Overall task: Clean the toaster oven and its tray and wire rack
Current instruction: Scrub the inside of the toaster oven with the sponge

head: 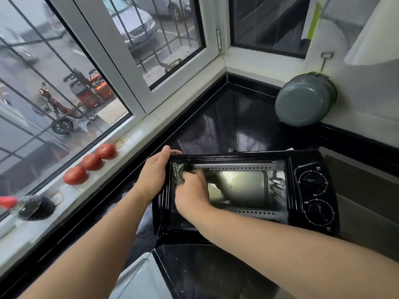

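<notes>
Right hand (191,192) presses a half-hidden green scrubber (179,172) inside the toaster oven (244,190), its curled fingers blurred; left hand (154,173) grips the oven's far-left corner.

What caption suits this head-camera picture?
Left hand steadies the toaster oven while the right hand scrubs inside with a green scouring pad.
</notes>
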